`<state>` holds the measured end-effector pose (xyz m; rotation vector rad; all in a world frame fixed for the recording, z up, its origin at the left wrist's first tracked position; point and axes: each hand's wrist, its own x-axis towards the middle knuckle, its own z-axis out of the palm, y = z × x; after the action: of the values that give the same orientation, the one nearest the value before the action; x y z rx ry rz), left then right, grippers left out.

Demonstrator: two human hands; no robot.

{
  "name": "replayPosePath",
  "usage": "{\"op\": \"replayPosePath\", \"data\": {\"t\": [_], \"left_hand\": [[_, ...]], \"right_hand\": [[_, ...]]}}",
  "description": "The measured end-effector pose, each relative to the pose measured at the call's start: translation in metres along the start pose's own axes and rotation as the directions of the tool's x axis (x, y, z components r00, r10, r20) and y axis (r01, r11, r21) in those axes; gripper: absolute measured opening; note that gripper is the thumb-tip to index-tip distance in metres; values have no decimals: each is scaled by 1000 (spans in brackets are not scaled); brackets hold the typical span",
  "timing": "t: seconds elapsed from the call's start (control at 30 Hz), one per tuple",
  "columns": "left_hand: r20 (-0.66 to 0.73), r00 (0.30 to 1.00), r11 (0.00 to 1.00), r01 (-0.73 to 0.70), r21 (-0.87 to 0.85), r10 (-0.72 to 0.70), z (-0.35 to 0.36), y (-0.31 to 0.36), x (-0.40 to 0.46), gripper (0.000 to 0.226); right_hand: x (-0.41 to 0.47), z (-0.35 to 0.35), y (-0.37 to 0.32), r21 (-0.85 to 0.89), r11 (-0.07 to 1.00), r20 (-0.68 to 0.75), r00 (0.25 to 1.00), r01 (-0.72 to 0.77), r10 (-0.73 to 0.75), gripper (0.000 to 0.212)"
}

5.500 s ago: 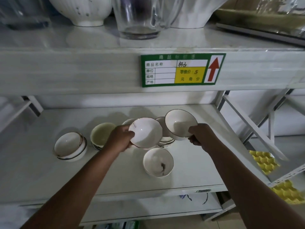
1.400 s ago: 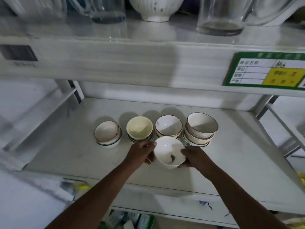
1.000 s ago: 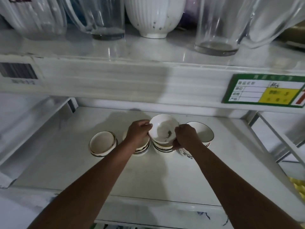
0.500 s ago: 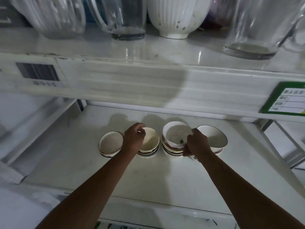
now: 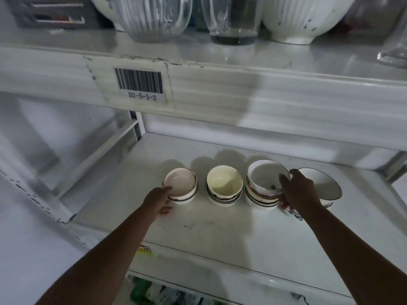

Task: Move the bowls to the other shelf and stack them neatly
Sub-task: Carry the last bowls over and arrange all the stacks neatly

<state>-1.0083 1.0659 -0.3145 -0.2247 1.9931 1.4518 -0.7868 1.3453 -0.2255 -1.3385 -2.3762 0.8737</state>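
Broadly, shelf: the white lower shelf (image 5: 220,238) carries four bowl stacks in one row across its middle, well back from the front lip; its painted surface looks smooth, so I judge a stack would slide on it if nudged sideways.
Right arm and hand: the right hand (image 5: 296,192) sits between the two right-hand stacks, fingers curled over the near rim of the top bowl (image 5: 265,177) and thumb low against the pile, so it grips that stack.
Left arm and hand: the left hand (image 5: 157,200) has its fingers laid fairly straight against the near side of the leftmost stack, touching it; whether the thumb hooks the rim I cannot tell.
Rightmost stack (image 5: 323,183): a wide, dark-rimmed bowl on top, partly hidden behind the right wrist, just beside the gripped pile.
Third stack (image 5: 262,198): several nested bowls; the top one sits tilted, not seated flat, with a small dark mark inside.
Second stack (image 5: 224,186): cream-coloured bowl on top, untouched, apart from both hands.
Leftmost stack (image 5: 181,183): pinkish top bowl with a thin dark rim line, nested low.
Handling: glazed ceramic by the look, so stiff, hard, slippery and apt to chip; one bowl seems light, a whole pile noticeably heavier.
Where to hold: I would take a single bowl by thumb inside the rim and fingers under the wall, and a pile from below its bottom bowl.
Risk: the tilted top bowl could rock or clink until it is pressed level.
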Motion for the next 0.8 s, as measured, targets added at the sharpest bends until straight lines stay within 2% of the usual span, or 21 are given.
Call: {"op": "replayPosePath", "data": {"t": [0.1,0.13,0.23,0.3,0.4,0.47,0.53,0.57,0.7,0.8], "left_hand": [[37,999,999,-24,-25,25,7,-3,8,29],[31,999,999,-27,-37,28,8,-3,11,27],[11,997,993,-74,-88,75,10,-2,15,31],[4,994,991,-105,-84,106,8,-2,16,33],[22,994,994,-111,-6,111,4,-1,11,26],[88,991,995,-101,20,98,0,-2,7,25],[156,985,995,-80,58,70,-7,-3,2,26],[187,981,993,-75,87,58,-11,-4,0,25],[285,958,987,-81,141,38,-22,-8,-8,26],[303,953,993,-49,106,15,-24,-12,-8,41]], "right_hand": [[-1,3,0,-31,999,-96,995,6,-9,42],[-2,6,1,-44,999,-137,990,33,-39,42],[-22,16,-16,-81,977,-219,953,198,-212,19],[-36,30,-33,-49,950,-154,937,309,-313,10],[-51,61,-57,81,930,87,927,357,-364,10],[-56,82,-73,161,939,267,902,305,-339,8],[-63,103,-90,239,953,428,861,186,-275,10],[-66,114,-97,202,962,445,858,185,-258,11],[-73,152,-109,1,981,386,905,196,-181,40],[-76,160,-113,-73,983,355,925,170,-133,43]]}}
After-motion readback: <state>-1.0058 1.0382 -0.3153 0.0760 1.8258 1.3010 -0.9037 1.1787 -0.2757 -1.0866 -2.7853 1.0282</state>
